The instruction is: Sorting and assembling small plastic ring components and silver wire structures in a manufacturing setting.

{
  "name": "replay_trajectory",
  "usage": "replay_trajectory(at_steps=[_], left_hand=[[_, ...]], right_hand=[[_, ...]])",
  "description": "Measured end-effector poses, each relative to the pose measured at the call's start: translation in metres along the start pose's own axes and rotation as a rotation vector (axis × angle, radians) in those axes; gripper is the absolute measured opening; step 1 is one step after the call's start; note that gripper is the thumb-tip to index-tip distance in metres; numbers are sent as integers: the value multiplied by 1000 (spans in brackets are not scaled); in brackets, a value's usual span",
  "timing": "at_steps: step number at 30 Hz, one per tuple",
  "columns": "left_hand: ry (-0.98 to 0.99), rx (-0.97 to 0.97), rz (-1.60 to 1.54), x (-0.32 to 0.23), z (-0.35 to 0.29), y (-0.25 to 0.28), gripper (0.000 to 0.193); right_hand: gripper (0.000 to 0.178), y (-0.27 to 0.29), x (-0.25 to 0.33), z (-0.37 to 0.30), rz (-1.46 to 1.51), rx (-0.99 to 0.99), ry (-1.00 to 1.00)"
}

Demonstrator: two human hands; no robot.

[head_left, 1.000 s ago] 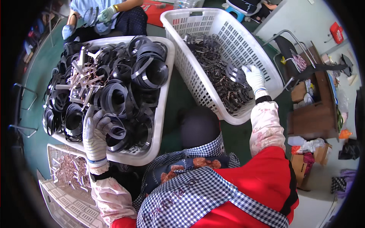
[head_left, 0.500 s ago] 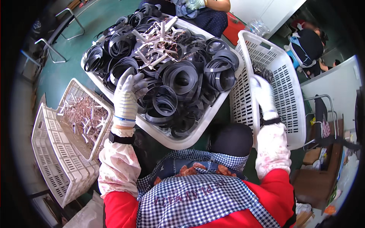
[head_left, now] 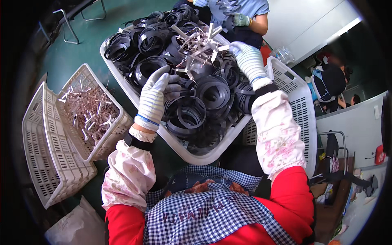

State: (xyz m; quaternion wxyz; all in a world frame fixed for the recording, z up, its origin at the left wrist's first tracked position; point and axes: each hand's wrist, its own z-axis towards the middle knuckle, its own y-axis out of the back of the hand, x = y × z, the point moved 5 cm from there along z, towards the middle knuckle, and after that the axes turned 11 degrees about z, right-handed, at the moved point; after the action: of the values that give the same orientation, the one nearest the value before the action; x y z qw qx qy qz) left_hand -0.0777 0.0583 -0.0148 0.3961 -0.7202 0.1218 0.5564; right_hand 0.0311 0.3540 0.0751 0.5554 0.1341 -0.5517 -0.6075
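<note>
The white tub (head_left: 196, 158) spreads around twelve o'clock, heaped with black coils (head_left: 203, 92) of flat strip. These look springy, smooth and apt to slide over one another; each is probably light and best taken by pinching all its turns together at one side. The bundle of pale pieces (head_left: 204, 49) lies atop the heap at twelve. Its thin reddish wires look tangled and easily bent, so the rigid pale bars should give the better hold. The right hand (head_left: 248, 59) is over the tub at one o'clock, fingertips just beside the bundle; whether its grip is closed on anything cannot be told. The left hand (head_left: 154, 94), at ten, hangs over the coils, fingers and thumb apart, nothing seen between them.

Beneath, the green floor (head_left: 83, 49) shows widest toward ten, with a faint sheen. A white slotted basket (head_left: 304, 92) stands at three, a co-worker (head_left: 254, 10) in blue is at one, and a smaller white crate (head_left: 112, 143) with similar wired pieces sits at nine.
</note>
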Motion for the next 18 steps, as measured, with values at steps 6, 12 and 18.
replay_trajectory(at_steps=[6,12,18], left_hand=[[144,191,-3,21,-2,-16,49],[342,420,-91,23,-16,-42,100],[248,585,-362,12,-27,-49,99]], right_hand=[[29,7,0,-8,987,-142,-438],[24,15,53,-70,995,-217,156],[26,18,128,-141,346,7,809]])
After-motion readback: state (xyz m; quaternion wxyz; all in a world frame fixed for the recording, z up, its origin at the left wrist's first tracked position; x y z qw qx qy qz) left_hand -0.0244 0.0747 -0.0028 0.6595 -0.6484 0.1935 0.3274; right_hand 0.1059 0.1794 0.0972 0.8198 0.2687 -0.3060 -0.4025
